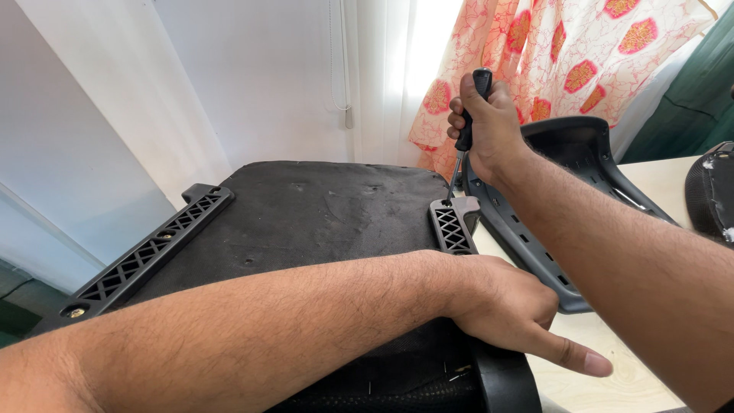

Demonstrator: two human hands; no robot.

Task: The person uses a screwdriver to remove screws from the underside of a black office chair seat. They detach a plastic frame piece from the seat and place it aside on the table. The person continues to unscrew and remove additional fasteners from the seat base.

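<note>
Gripping a black-handled screwdriver [468, 126] in closed fingers, the right hand [489, 122] holds it near upright, tip down on the right bracket [453, 226]; left hand [508, 310] presses the upturned seat [306, 214], fingers spread, holding nothing.

So it's a light wooden tabletop [612, 375] carrying everything, with the upturned black chair seat [306, 214] on its left part, a black plastic chair shell [550, 229] just beside it, and another dark padded piece [711, 191] at the far right edge.
</note>
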